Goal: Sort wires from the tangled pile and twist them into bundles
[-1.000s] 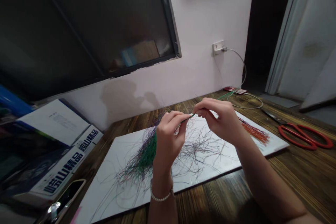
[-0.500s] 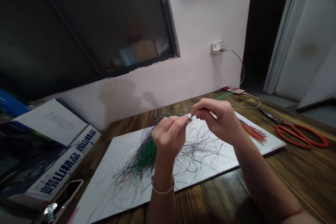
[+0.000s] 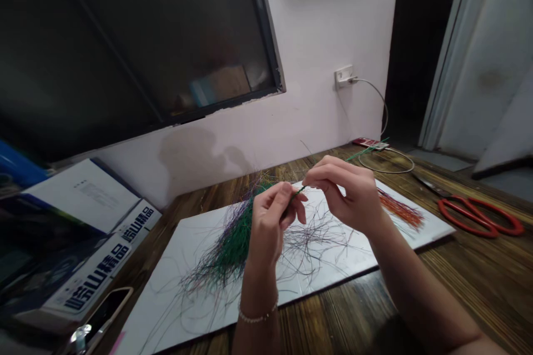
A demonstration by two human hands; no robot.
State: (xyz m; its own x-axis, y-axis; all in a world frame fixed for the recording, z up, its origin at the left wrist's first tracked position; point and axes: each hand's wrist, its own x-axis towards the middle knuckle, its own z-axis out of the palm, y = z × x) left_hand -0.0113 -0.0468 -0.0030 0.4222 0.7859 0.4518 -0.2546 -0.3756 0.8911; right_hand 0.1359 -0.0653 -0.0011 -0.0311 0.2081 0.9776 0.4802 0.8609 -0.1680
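A thin, twisted-looking green strand (image 3: 298, 192) is stretched between my two hands above the white board. My left hand (image 3: 268, 219) pinches one part of it between thumb and index finger, the other fingers loosely curled. My right hand (image 3: 347, 191) pinches the strand a short way to the right. Loose green ends (image 3: 364, 151) stick out behind my right hand; I cannot tell for certain that they belong to the same strand. Below and left of my left hand lies a tangled pile of green and purple wire-like strands (image 3: 231, 244). Dark loose strands (image 3: 312, 241) are scattered beneath both hands.
The white board (image 3: 166, 266) lies on a wooden table. An orange-red bundle of strands (image 3: 402, 208) rests at its right end. Red-handled scissors (image 3: 470, 213) lie beyond it. A phone (image 3: 104, 310) and printed boxes (image 3: 95, 272) are at left; a cable (image 3: 387, 122) runs from the wall socket.
My hands have parted slightly, so more of the green strand shows between them. My left fingers have loosened and spread. The green ends behind my right hand have shifted up and to the right.
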